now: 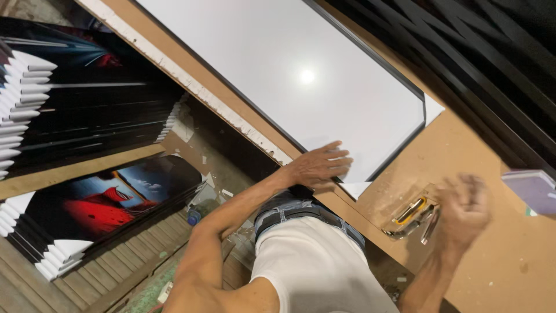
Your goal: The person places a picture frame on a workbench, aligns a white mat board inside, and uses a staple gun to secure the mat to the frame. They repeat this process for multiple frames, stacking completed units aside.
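Note:
A large white panel in a thin black frame (301, 81) lies on a brown board worktable (492, 255). My left hand (319, 165) rests flat on the panel's near corner, fingers spread. My right hand (466, 208) is blurred above the table at the right, fingers curled; whether it holds anything is unclear. Just left of it lies a metal stapler-like tool with a yellow part (412, 215).
Stacks of framed pictures with white edges (23, 98) stand at the left, one showing a red shape (98, 208). Black frame mouldings (480, 64) lie along the table's far side. A purple-white block (536, 188) sits at the right edge. Wooden floor slats lie below.

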A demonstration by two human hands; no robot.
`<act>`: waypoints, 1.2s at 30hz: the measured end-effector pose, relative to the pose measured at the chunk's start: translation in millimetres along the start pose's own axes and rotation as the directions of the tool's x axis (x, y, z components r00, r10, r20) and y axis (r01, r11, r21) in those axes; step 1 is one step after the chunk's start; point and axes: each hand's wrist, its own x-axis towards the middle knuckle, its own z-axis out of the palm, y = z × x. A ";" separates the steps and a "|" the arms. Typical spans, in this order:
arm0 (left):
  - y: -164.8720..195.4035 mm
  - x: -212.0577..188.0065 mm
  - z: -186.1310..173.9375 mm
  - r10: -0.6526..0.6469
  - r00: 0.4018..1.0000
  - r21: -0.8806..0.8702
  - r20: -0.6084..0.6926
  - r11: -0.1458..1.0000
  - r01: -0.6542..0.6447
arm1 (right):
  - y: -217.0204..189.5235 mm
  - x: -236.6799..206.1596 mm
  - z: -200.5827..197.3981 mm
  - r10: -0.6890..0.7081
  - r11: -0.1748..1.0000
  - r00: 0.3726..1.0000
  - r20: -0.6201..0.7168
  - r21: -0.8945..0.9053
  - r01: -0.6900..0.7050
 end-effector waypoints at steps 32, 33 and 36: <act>-22.8 -162.9 -22.1 -0.869 -0.493 -0.997 0.031 0.009 -0.079 | -24.1 107.4 446.4 0.437 0.101 0.754 0.490 -0.860 0.501; -22.7 -165.4 -20.3 -0.863 -0.504 -0.998 0.041 -0.017 -0.052 | -27.3 110.6 443.9 0.464 0.132 0.739 0.488 -0.863 0.487; -23.0 -169.8 -20.2 -0.895 -0.443 -0.989 -0.057 0.111 -0.099 | -33.3 113.5 432.1 0.445 0.242 0.738 0.508 -0.861 0.447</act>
